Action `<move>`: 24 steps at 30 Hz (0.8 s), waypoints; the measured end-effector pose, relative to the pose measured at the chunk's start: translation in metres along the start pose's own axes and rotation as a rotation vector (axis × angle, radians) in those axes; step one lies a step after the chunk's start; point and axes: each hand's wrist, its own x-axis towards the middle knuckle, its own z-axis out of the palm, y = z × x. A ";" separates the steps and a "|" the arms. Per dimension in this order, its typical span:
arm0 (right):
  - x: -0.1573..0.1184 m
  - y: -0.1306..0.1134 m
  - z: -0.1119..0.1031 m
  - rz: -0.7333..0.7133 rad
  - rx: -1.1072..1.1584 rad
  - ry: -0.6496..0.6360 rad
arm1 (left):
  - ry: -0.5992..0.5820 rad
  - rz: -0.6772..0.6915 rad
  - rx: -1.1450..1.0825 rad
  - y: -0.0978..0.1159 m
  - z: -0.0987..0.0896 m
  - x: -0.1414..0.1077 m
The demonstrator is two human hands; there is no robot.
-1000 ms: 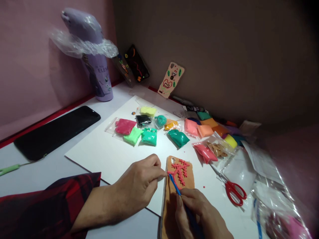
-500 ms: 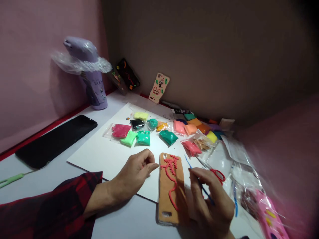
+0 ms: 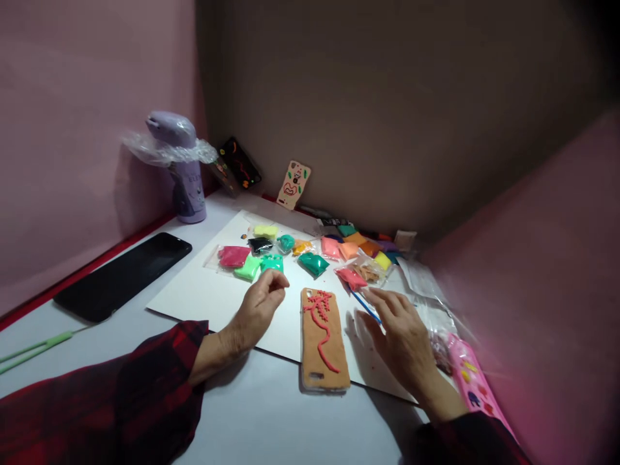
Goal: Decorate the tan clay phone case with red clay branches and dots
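- Centrally, the case [image 3: 312, 352] is laid flat between the hands, its red trim [image 3: 320, 307] turned up; its far part is borne by the board [image 3: 213, 284], its near end set past the board's edge.
- Its long axis is pointed away from the body, slightly aslant.
- By the left hand [image 3: 256, 310], the case's far left corner is flanked most closely; thumb and fingers are drawn narrow, and whether anything is pinched cannot be told.
- From the right hand [image 3: 404, 336], the case is set off leftward; that grip is parted wide, the blue tool [image 3: 364, 307] placed at its fingers, though contact cannot be told.
- Beyond, the red packet [image 3: 352, 279] and green packet [image 3: 314, 264] are spread on the board.
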 end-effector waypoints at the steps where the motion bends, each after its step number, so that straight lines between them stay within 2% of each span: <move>1: -0.001 -0.004 -0.005 0.016 0.019 0.044 | 0.007 -0.006 -0.023 0.000 0.000 0.001; 3: -0.007 -0.016 -0.016 0.050 0.097 0.108 | 0.004 -0.016 -0.057 0.002 0.001 0.003; 6: -0.019 -0.044 -0.028 0.061 0.225 0.104 | -0.066 -0.035 -0.084 0.012 0.008 -0.003; 10: -0.027 -0.086 -0.035 0.029 0.311 0.131 | -0.240 -0.069 -0.154 0.034 0.029 -0.026; 13: -0.029 -0.106 -0.036 0.018 0.303 0.173 | -0.320 -0.145 -0.201 0.047 0.046 -0.048; 16: -0.032 -0.112 -0.036 0.024 0.318 0.265 | -0.328 -0.208 -0.170 0.054 0.057 -0.064; 19: -0.037 -0.111 -0.035 0.027 0.396 0.314 | -0.360 -0.228 -0.124 0.055 0.058 -0.066; 22: -0.043 -0.108 -0.035 0.039 0.418 0.329 | -0.386 -0.165 0.031 0.067 0.049 -0.054; 24: -0.046 -0.105 -0.032 0.047 0.394 0.344 | -0.316 -0.033 0.183 0.092 0.040 -0.040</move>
